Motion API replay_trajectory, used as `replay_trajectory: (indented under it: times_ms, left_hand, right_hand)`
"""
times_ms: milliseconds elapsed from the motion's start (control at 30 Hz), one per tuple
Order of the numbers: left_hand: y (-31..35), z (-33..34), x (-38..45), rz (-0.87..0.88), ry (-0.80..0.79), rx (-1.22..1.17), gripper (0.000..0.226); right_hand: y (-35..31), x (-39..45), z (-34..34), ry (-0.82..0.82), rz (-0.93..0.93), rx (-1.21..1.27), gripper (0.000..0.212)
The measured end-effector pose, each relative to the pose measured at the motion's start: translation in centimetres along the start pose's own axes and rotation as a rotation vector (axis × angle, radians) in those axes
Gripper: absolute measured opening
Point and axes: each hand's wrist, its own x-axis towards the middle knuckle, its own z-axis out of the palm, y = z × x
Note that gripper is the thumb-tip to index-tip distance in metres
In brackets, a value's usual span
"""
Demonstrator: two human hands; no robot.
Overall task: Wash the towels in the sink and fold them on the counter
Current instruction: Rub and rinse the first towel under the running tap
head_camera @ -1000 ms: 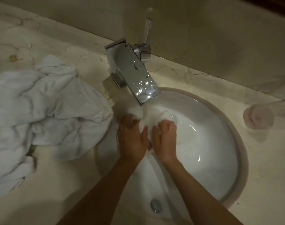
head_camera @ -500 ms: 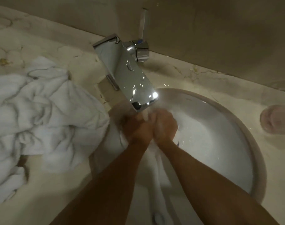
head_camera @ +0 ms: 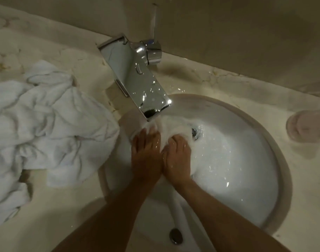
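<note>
Towel [head_camera: 171,127] sat in sink [head_camera: 264,206] under tap [head_camera: 137,80], left hand [head_camera: 146,155] & right hand [head_camera: 175,157] each w/ grip clamped on it; pile [head_camera: 46,128] waited on surface [head_camera: 64,215]. Washing underway, folding not begun.

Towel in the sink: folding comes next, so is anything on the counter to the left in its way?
Yes: crumpled towels cover the counter left of the sink, overhanging its rim.

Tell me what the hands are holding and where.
Both the left hand and right hand grip the wet towel at its bunched upper part, under the faucet.
</note>
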Motion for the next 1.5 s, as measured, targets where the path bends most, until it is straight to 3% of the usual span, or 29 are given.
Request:
replay_trajectory:
  times_ms: [100, 167, 200, 267, 333, 400, 533, 600, 667, 700, 800, 833, 900, 967, 1033, 1100, 1133, 1200, 1267, 1333, 1400, 1433, 1500]
  left_hand:
    - [0.8, 0.2, 2.3, -0.081, -0.051, -0.033, 0.025]
    - [1.6, -0.2, 4.5, -0.205, -0.199, -0.03, 0.022]
    - [2.5, -1.1, 5.5, -0.386, -0.325, -0.104, 0.026]
    - [3.3, -1.3, 6.4, -0.595, -0.334, -0.17, 0.036]
    - [3.5, -2.2, 7.3, -0.655, -0.268, -0.213, 0.04]
    - [3.2, -4.2, 7.6, -0.717, -0.242, -0.367, 0.04]
    - [1.3, -9.2, 3.7, -0.797, -0.086, -0.858, 0.03]
    - [0.3, -11.2, 1.5, -0.937, -0.26, -1.266, 0.021]
    - [-0.9, -11.7, 0.2, -1.126, -0.562, -1.817, 0.045]
    - [-1.2, -11.4, -0.1, -1.151, -0.713, -1.885, 0.051]
    - [0.9, -10.6, 0.1, -0.986, -0.848, -1.602, 0.057]
    - [2.2, -10.2, 0.7, -0.971, -0.825, -1.412, 0.061]
    - [4.2, -10.6, 2.5, -0.895, -0.593, -1.01, 0.061]
    - [5.2, -11.0, 3.5, -0.799, -0.48, -1.083, 0.056]
    - [5.8, -11.0, 2.0, -0.647, -0.496, -1.099, 0.054]
    - [6.2, -11.7, 0.0, -0.538, -0.52, -1.029, 0.052]
    - [6.1, -11.8, -0.1, -0.556, -0.472, -1.003, 0.051]
    - [4.9, -10.7, 1.7, -0.685, -0.414, -0.897, 0.044]
    - [3.4, -9.8, 3.5, -0.77, -0.418, -0.931, 0.044]
    - [4.0, -10.5, 2.8, -0.684, -0.412, -1.006, 0.043]
    - [5.0, -12.1, 1.4, -0.574, -0.428, -1.045, 0.041]
    - [5.1, -12.1, 2.0, -0.629, -0.39, -1.066, 0.043]
    - [4.1, -11.3, 4.4, -0.78, -0.342, -1.163, 0.047]
  right_hand:
    - [0.3, 2.3, 0.0, -0.098, 0.019, -0.109, 0.027]
    - [0.3, 4.3, -0.4, -0.142, 0.075, -0.054, 0.031]
    - [0.3, 5.1, -0.8, -0.155, 0.121, -0.006, 0.027]
    - [0.0, 6.6, -1.4, -0.205, 0.224, 0.041, 0.014]
    - [-0.1, 7.4, -2.2, -0.322, 0.361, 0.137, 0.017]
    - [-0.3, 7.8, -3.8, -0.316, 0.578, 0.515, 0.024]
    - [1.6, 5.9, -11.5, -0.05, 1.047, 1.272, 0.018]
    - [2.5, 2.9, -15.4, -0.052, 1.172, 1.694, 0.022]
    - [2.2, 0.1, -17.3, -0.171, 1.29, 1.877, 0.052]
    - [1.6, -1.0, -17.6, -0.288, 1.33, 1.896, 0.062]
    - [-1.6, -1.5, -16.7, -0.61, 1.291, 1.675, 0.068]
    - [-2.8, -1.2, -16.2, -0.605, 1.151, 1.478, 0.056]
    - [-5.4, -0.7, -14.9, -0.443, 0.693, 0.988, 0.034]
    - [-7.1, 0.5, -13.3, -0.339, 0.427, 0.806, 0.032]
    - [-6.8, 3.1, -11.8, -0.227, 0.439, 0.739, 0.029]
    - [-5.7, 6.3, -10.5, -0.159, 0.653, 0.794, 0.031]
    - [-5.6, 7.2, -9.9, -0.183, 0.7, 0.802, 0.031]
    - [-7.6, 6.3, -9.4, -0.276, 0.547, 0.662, 0.029]
    - [-9.4, 4.1, -8.9, -0.292, 0.443, 0.705, 0.029]
    - [-8.6, 4.4, -8.3, -0.222, 0.462, 0.683, 0.031]
    - [-6.8, 7.0, -7.6, -0.191, 0.668, 0.753, 0.032]
    - [-6.4, 7.8, -7.2, -0.202, 0.702, 0.77, 0.035]
    - [-8.1, 7.3, -7.5, -0.274, 0.576, 0.677, 0.036]
